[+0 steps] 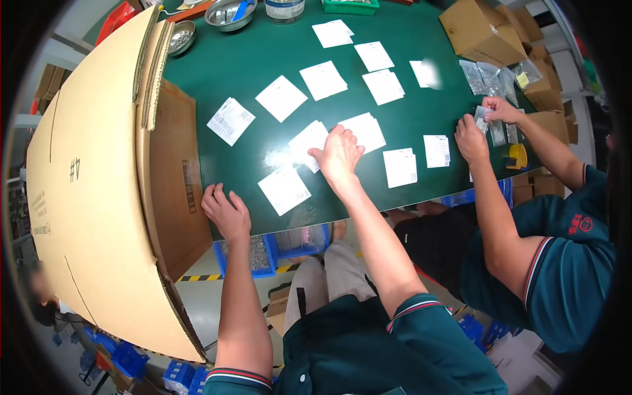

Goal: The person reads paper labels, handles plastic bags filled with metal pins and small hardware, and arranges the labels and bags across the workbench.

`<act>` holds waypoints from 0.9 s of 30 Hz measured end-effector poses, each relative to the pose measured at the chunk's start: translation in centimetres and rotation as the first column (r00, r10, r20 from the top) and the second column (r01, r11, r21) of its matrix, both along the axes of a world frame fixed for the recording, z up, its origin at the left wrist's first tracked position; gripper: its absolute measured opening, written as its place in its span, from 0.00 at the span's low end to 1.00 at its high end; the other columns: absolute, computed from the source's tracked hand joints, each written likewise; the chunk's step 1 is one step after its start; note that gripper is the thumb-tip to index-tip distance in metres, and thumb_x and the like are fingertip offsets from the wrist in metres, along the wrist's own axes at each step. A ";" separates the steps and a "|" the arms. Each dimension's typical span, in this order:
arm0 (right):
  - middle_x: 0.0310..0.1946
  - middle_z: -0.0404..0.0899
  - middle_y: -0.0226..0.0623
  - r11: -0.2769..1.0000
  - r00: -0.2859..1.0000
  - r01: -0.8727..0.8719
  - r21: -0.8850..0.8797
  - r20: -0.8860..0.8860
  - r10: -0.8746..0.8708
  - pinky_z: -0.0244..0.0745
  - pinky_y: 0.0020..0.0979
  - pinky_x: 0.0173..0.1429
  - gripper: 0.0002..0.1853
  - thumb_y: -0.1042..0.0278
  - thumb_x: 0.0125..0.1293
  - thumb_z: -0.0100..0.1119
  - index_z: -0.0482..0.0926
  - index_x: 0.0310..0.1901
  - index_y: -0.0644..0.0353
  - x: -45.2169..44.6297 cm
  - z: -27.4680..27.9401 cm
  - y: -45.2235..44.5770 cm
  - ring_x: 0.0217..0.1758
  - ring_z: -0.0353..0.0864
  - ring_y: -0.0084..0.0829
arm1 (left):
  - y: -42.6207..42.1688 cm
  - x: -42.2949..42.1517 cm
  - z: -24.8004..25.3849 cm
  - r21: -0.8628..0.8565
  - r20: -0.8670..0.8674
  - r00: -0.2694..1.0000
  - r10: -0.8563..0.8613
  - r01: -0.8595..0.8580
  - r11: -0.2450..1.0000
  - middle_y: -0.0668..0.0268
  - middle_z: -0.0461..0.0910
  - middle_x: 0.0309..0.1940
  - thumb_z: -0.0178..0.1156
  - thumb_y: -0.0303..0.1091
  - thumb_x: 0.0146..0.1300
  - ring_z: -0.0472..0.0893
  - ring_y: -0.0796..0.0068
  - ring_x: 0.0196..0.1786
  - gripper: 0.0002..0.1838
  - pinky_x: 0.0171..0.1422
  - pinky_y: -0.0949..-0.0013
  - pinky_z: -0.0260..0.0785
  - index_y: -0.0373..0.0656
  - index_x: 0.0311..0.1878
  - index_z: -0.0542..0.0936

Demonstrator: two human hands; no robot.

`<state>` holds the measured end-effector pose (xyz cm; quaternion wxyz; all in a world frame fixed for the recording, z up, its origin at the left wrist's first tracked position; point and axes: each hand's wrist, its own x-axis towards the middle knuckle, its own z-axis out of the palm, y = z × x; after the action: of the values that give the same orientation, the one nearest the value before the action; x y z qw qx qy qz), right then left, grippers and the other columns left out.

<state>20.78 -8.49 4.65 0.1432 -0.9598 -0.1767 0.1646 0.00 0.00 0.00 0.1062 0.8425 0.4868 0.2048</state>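
My left hand point(227, 212) rests at the front left corner of the green table point(250, 178), fingers spread and holding nothing, beside the large cardboard box. Between two piles of printed white sheets is my right hand point(339, 157), its fingers bent and the thumb held apart. Its thumb lies over the left pile point(305, 139); the fingers are close to the right pile point(370, 133). I see no sheet gripped in it. Nearer the table edge lies another pile of sheets point(284, 191).
An open cardboard box point(92, 164) stands at the left. More sheet piles point(281, 99) lie across the table. At the right, a co-worker's hands point(471, 138) hold a small clear bag near a yellow tape roll point(517, 157). Metal bowls point(230, 13) stand at the back.
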 end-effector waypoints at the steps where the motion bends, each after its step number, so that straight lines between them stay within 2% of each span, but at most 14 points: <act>1: 0.43 0.70 0.46 1.000 0.999 -0.001 -0.003 -0.047 0.001 0.57 0.43 0.51 0.34 0.60 0.38 0.71 0.67 0.47 0.67 0.2 -0.1 0.1 0.50 0.67 0.40 | 0.0 0.0 -0.1 0.004 -0.003 1.000 0.002 -0.002 1.000 0.57 0.63 0.49 0.50 0.31 0.55 0.60 0.56 0.55 0.15 0.59 0.57 0.52 0.40 0.47 0.68; 3: 0.42 0.70 0.46 1.000 0.997 0.005 -0.009 -0.077 -0.006 0.57 0.43 0.50 0.34 0.60 0.38 0.71 0.67 0.47 0.67 0.5 0.3 0.0 0.50 0.66 0.40 | -0.1 0.2 0.2 0.006 0.011 1.000 -0.003 0.002 1.000 0.57 0.63 0.49 0.49 0.31 0.55 0.60 0.56 0.54 0.15 0.59 0.57 0.52 0.39 0.46 0.68; 9: 0.38 0.74 0.42 1.000 0.995 -0.017 0.021 0.101 0.014 0.60 0.43 0.50 0.22 0.59 0.37 0.70 0.75 0.35 0.60 0.2 -0.8 -0.3 0.46 0.70 0.42 | -0.1 0.2 0.6 -0.002 0.023 1.000 -0.008 0.008 1.000 0.55 0.64 0.49 0.49 0.30 0.55 0.61 0.55 0.54 0.15 0.59 0.57 0.52 0.37 0.45 0.68; 12: 0.29 0.77 0.40 0.991 0.999 -0.028 0.130 -0.019 0.030 0.67 0.42 0.40 0.17 0.65 0.35 0.66 0.76 0.31 0.57 0.0 -3.2 0.0 0.39 0.76 0.39 | 0.4 -0.3 0.1 0.075 -0.002 0.998 -0.061 0.061 0.995 0.51 0.65 0.47 0.49 0.31 0.54 0.63 0.54 0.53 0.15 0.59 0.56 0.52 0.34 0.45 0.68; 13: 0.27 0.77 0.40 0.984 0.999 0.045 0.171 -0.008 -0.045 0.70 0.42 0.39 0.16 0.67 0.35 0.65 0.75 0.31 0.57 0.0 -5.6 0.2 0.38 0.77 0.40 | 0.5 -0.4 0.0 0.094 0.002 0.996 -0.092 0.091 0.991 0.50 0.66 0.47 0.48 0.31 0.54 0.63 0.54 0.53 0.16 0.58 0.56 0.53 0.34 0.45 0.68; 14: 0.29 0.78 0.40 0.983 0.994 0.112 0.148 -0.037 -0.107 0.72 0.40 0.41 0.17 0.67 0.36 0.65 0.75 0.32 0.57 -0.1 -5.3 0.5 0.39 0.77 0.41 | 0.6 -0.4 -0.3 0.091 0.009 0.997 -0.078 0.076 0.993 0.50 0.66 0.47 0.48 0.31 0.55 0.63 0.54 0.53 0.15 0.58 0.56 0.54 0.34 0.45 0.68; 15: 0.30 0.78 0.42 0.965 0.994 0.102 0.243 0.011 -0.108 0.72 0.40 0.44 0.15 0.67 0.36 0.65 0.76 0.30 0.59 -0.4 -5.6 0.4 0.37 0.77 0.42 | 0.7 -0.4 -0.5 0.098 0.004 0.998 -0.056 0.055 0.994 0.51 0.65 0.48 0.47 0.32 0.55 0.63 0.54 0.53 0.15 0.57 0.56 0.54 0.35 0.45 0.68; 17: 0.31 0.78 0.45 0.950 0.987 0.079 0.302 -0.154 -0.033 0.72 0.38 0.43 0.15 0.67 0.36 0.66 0.78 0.30 0.60 -0.4 -3.3 -0.7 0.38 0.77 0.43 | 0.4 0.0 0.1 0.119 -0.013 1.000 -0.024 0.025 0.993 0.53 0.65 0.48 0.47 0.32 0.56 0.63 0.54 0.53 0.14 0.56 0.55 0.55 0.35 0.45 0.68; 18: 0.31 0.78 0.46 0.882 0.962 0.178 0.436 -0.267 -0.062 0.72 0.36 0.42 0.15 0.67 0.37 0.66 0.78 0.31 0.61 -1.1 -1.6 -2.1 0.39 0.77 0.41 | 0.6 -0.1 0.2 0.136 0.004 0.998 -0.060 0.058 0.989 0.53 0.65 0.48 0.47 0.32 0.56 0.63 0.54 0.53 0.14 0.56 0.55 0.55 0.35 0.45 0.68; 19: 0.31 0.78 0.46 0.792 0.925 0.277 0.544 -0.375 -0.065 0.72 0.34 0.42 0.15 0.68 0.38 0.66 0.79 0.31 0.63 -2.0 -0.3 -4.2 0.39 0.77 0.38 | 0.6 -0.1 0.0 0.122 0.010 0.999 -0.050 0.048 0.991 0.53 0.65 0.48 0.46 0.32 0.57 0.63 0.54 0.52 0.14 0.55 0.55 0.55 0.35 0.44 0.68; 20: 0.33 0.79 0.42 0.673 0.824 0.433 0.600 -0.566 -0.026 0.70 0.29 0.42 0.17 0.70 0.41 0.66 0.78 0.36 0.65 -3.0 0.3 -6.4 0.40 0.76 0.31 | 0.4 -0.3 -0.5 0.098 0.011 0.999 -0.041 0.040 0.994 0.54 0.65 0.48 0.46 0.31 0.57 0.63 0.54 0.52 0.13 0.55 0.55 0.55 0.35 0.44 0.68; 22: 0.34 0.78 0.38 0.357 0.707 0.625 0.694 -0.697 0.118 0.68 0.26 0.45 0.17 0.73 0.44 0.64 0.76 0.39 0.68 -6.5 2.8 -11.5 0.40 0.75 0.27 | 0.8 -0.6 -1.3 0.125 0.054 0.993 -0.102 0.095 0.988 0.53 0.65 0.47 0.46 0.32 0.58 0.64 0.54 0.51 0.13 0.55 0.55 0.55 0.35 0.44 0.68; 24: 0.37 0.77 0.38 0.419 0.576 0.711 0.565 -0.809 0.115 0.66 0.25 0.49 0.19 0.73 0.46 0.64 0.75 0.41 0.68 -10.1 7.1 -18.0 0.43 0.74 0.27 | 2.5 -1.0 -2.4 0.188 0.094 0.978 -0.185 0.165 0.968 0.52 0.66 0.47 0.48 0.34 0.58 0.64 0.53 0.50 0.14 0.55 0.55 0.55 0.35 0.44 0.68; 27: 0.39 0.78 0.39 0.385 0.457 0.783 0.489 -0.871 0.178 0.65 0.26 0.52 0.21 0.71 0.45 0.66 0.75 0.42 0.68 -14.7 6.3 -25.5 0.44 0.75 0.29 | 2.4 -1.7 -2.2 0.229 0.247 0.931 -0.269 0.214 0.950 0.52 0.67 0.47 0.51 0.39 0.59 0.64 0.53 0.52 0.18 0.56 0.55 0.55 0.34 0.46 0.68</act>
<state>6.08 -34.02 10.91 0.7062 -0.5463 0.0746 0.4442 -1.73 2.37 -2.17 0.1126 0.8658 0.3368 0.3525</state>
